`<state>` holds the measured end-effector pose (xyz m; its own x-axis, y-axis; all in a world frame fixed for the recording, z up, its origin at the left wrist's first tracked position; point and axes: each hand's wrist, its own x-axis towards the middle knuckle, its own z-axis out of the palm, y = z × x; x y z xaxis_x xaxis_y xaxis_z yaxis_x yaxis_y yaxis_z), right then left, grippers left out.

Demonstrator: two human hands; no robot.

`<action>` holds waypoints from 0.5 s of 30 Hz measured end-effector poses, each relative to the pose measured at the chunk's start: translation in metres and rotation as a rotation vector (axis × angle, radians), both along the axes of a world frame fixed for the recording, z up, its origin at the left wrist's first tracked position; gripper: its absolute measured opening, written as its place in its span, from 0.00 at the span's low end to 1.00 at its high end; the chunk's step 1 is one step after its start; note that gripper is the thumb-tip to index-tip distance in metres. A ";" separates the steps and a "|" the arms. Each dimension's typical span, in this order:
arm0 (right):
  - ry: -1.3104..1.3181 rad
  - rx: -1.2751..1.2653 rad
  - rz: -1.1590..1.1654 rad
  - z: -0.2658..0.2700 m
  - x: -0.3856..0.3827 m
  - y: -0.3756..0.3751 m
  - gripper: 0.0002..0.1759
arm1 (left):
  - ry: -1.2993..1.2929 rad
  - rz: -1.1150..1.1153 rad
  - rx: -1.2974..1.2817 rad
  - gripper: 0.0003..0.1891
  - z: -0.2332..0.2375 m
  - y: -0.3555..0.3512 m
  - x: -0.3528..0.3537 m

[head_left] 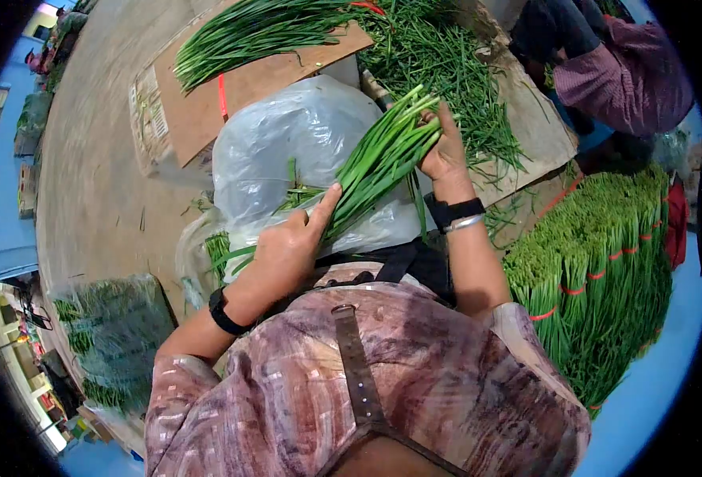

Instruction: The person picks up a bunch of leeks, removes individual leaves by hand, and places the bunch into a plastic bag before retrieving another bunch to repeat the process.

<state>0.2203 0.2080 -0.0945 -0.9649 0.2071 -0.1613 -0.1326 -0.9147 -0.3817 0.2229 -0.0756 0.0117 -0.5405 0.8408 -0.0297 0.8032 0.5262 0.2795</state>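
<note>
A loose bunch of garlic chives [386, 159] slants across my lap, its pale stem ends at the upper right. My right hand [445, 151] grips it near those stem ends, thumb raised and fingers curled around the stalks. Lower down, my left hand [285, 242] is closed around the leafy part, with the index finger stretched along the leaves. Under the bunch, a translucent plastic sheet [287, 135] covers my lap and knees. A few loose leaves [303, 193] lie on the plastic close to my left hand.
Ahead, a pile of chives [263, 36] rests on a brown board [180, 119]. Scattered greens [446, 79] cover the ground beyond. Red-banded bundles [589, 278] stand at the right; plastic-wrapped greens [116, 334] lie left. Another person [613, 71] sits at the upper right.
</note>
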 end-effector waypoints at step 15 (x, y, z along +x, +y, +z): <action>0.223 -0.086 -0.142 0.082 -0.011 0.018 0.12 | 0.128 -0.023 0.177 0.41 0.025 0.009 -0.043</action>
<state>0.2095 0.2259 -0.0125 -0.9407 0.3379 0.0295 -0.3342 -0.9086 -0.2505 0.1800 -0.0666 0.0368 -0.5111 0.8389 0.1874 0.8492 0.4591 0.2609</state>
